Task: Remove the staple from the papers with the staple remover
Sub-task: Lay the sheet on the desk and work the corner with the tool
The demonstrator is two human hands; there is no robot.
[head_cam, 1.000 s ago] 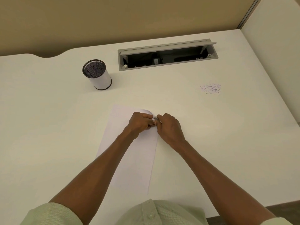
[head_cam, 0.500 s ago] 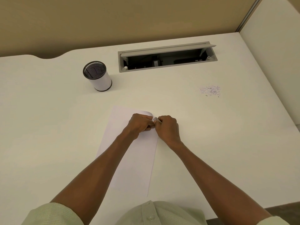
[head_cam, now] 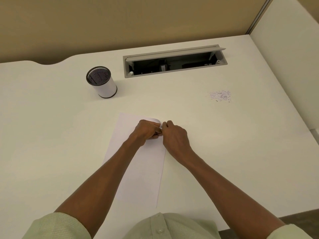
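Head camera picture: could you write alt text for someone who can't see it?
Two hands, left hand and right hand, meet at the top right corner of white papers on a white desk. Beyond stand a mesh pen cup, an open cable tray and a small pile of staples.

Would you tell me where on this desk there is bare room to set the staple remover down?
Bare desk lies left of the papers, below the mesh cup, and right of the right hand, below the pulled staples. It is crowded at the papers' top right corner, where the left hand meets it.
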